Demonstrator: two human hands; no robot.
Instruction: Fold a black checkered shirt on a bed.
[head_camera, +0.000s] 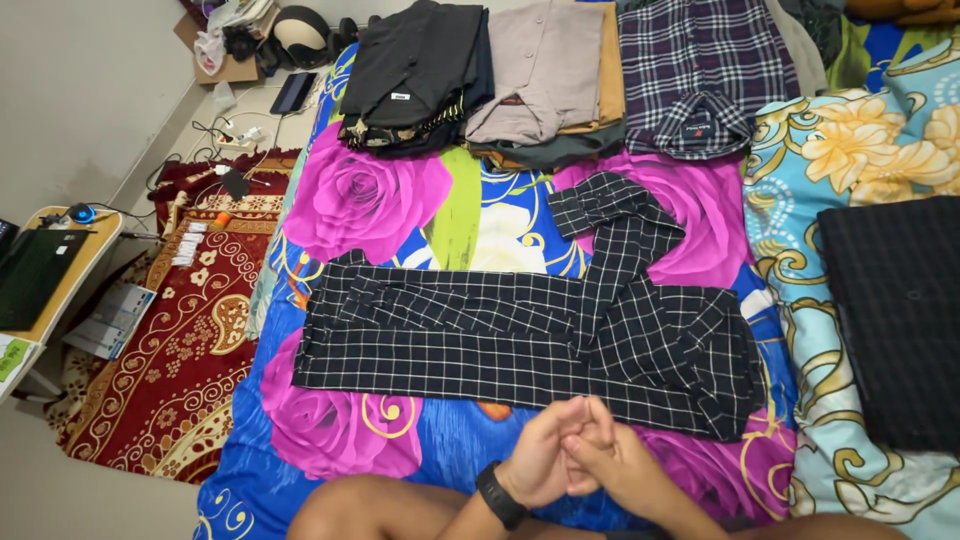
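Observation:
A black shirt with a white grid check (520, 335) lies spread flat across the flowered bedsheet (380, 190), one sleeve (612, 225) folded up toward the far side. My left hand (540, 455), with a black wristband, and my right hand (610, 460) are clasped together just in front of the shirt's near edge, above my knees. Neither hand holds the shirt or anything else.
Folded clothes line the far edge: a black stack (420, 75), a grey and tan stack (545, 75), a dark plaid shirt (695, 75). A dark folded garment (895, 320) lies at right. A red patterned rug (170, 350) and a small table with a laptop (40, 275) sit left.

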